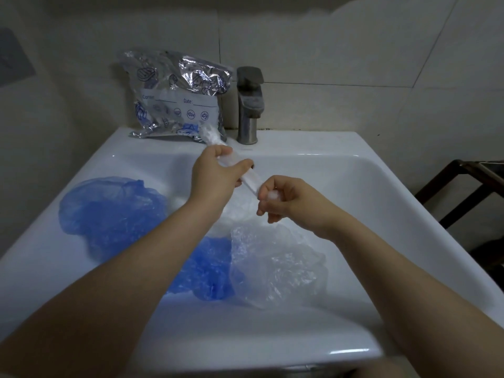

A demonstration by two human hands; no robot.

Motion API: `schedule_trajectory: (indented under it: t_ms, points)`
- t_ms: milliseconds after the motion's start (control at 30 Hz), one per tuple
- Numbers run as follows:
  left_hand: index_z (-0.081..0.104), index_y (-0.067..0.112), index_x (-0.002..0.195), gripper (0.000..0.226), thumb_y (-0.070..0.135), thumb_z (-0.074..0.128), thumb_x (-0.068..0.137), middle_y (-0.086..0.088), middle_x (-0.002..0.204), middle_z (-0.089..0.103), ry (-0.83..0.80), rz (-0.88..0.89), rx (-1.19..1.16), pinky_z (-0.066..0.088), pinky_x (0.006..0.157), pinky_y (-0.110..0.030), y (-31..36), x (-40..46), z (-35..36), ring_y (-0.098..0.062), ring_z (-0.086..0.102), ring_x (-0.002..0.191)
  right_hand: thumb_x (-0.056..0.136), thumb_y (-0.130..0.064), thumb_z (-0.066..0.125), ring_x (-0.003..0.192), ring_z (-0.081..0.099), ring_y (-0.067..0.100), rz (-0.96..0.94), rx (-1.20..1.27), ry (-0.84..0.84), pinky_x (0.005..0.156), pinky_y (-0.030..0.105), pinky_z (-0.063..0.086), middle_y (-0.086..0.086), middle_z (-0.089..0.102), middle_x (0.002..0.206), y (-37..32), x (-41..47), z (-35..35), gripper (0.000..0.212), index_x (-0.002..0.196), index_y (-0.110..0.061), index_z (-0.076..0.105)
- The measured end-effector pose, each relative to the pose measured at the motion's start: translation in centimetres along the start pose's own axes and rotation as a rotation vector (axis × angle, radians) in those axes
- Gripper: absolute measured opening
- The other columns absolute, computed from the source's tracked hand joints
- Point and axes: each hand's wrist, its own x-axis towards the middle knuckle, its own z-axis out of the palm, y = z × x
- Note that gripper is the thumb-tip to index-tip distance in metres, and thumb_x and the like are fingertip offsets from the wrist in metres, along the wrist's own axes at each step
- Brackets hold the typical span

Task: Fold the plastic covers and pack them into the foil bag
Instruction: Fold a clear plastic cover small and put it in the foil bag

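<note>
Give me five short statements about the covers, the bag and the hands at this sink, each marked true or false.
1. Both hands hold one clear rolled cover between them. True.
2. The foil bag lies flat in the basin. False: it leans upright against the wall behind the sink.
3. The faucet stands right of the bag. True.
4. The left hand is empty. False: it grips the roll.
5. Every loose cover is clear. False: one blue cover lies at the left.
</note>
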Motion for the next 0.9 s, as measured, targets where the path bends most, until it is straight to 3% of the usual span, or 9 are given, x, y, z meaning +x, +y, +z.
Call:
schedule_trajectory:
  t_ms: [100,200,300,400,567,667,800,900]
  points:
    - [0.048,0.018,0.107,0.040,0.008,0.073,0.077,-0.001,0.115,0.047,0.006,0.008,-0.054,0.055,0.066,-0.025,0.2,0.0,0.1,-0.015,0.059,0.091,0.087,0.000,0.059,0.076,0.065,0.020,-0.043,0.049,-0.019,0.080,0.034,0.055,0.006,0.071,0.084,-0.2,-0.2,0.1,0.011,0.094,-0.008,0.061]
    - [0.048,0.019,0.108,0.039,0.002,0.069,0.080,0.000,0.116,0.045,-0.012,-0.003,-0.061,0.054,0.063,-0.022,0.2,0.2,-0.1,-0.007,0.055,0.083,0.086,0.005,0.057,0.089,0.067,0.015,-0.046,0.097,-0.128,0.083,0.026,0.054,0.006,0.071,0.098,-0.5,-0.5,-0.4,0.023,0.108,-0.004,0.058]
    - [0.049,0.018,0.109,0.038,0.000,0.067,0.081,0.002,0.115,0.042,-0.037,-0.006,-0.062,0.053,0.061,-0.019,0.1,0.5,-0.3,-0.012,0.056,0.090,0.092,0.001,0.050,0.098,0.067,0.017,-0.069,0.102,-0.186,0.089,0.030,0.051,0.003,0.070,0.106,-0.6,-0.6,-0.9,0.026,0.117,-0.003,0.056]
    - [0.051,0.019,0.110,0.038,-0.003,0.065,0.082,0.003,0.116,0.041,-0.078,-0.010,-0.048,0.055,0.064,-0.019,0.0,0.2,-0.1,-0.019,0.056,0.101,0.097,-0.017,0.046,0.074,0.068,0.018,-0.055,0.095,-0.087,0.076,0.028,0.053,0.003,0.072,0.086,-0.6,-0.6,-0.9,0.024,0.108,-0.002,0.062]
    - [0.054,0.022,0.111,0.041,-0.006,0.062,0.083,0.001,0.126,0.042,-0.177,0.009,-0.053,0.058,0.068,-0.022,0.0,-0.7,0.5,-0.023,0.058,0.107,0.093,-0.013,0.054,0.042,0.040,0.010,-0.036,0.199,0.132,0.044,0.019,0.035,0.004,0.050,0.050,-0.4,-0.4,-0.5,0.016,0.085,-0.004,0.064]
    - [0.056,0.019,0.115,0.040,-0.005,0.062,0.083,-0.004,0.132,0.045,-0.246,-0.024,-0.120,0.058,0.072,-0.025,0.2,-1.2,0.8,-0.024,0.061,0.105,0.089,-0.007,0.060,0.039,0.031,0.009,-0.039,0.215,0.243,0.039,0.018,0.025,0.003,0.043,0.045,-0.3,-0.2,-0.3,0.008,0.082,-0.003,0.063]
    - [0.052,0.014,0.125,0.041,0.005,0.063,0.086,-0.004,0.129,0.050,-0.348,-0.116,-0.224,0.058,0.075,-0.026,0.9,-1.5,0.8,-0.018,0.066,0.095,0.086,-0.008,0.062,0.036,0.032,0.008,-0.019,0.145,0.331,0.039,0.018,0.027,-0.004,0.048,0.041,0.0,0.1,-0.5,0.011,0.076,-0.006,0.059]
    - [0.052,0.017,0.125,0.050,0.000,0.067,0.081,-0.001,0.129,0.044,-0.400,-0.114,-0.176,0.057,0.075,-0.023,1.0,-1.6,0.7,-0.021,0.059,0.110,0.086,-0.010,0.064,0.036,0.034,0.009,-0.003,0.173,0.343,0.040,0.020,0.028,-0.004,0.049,0.041,0.0,0.1,-0.7,0.017,0.074,-0.010,0.052]
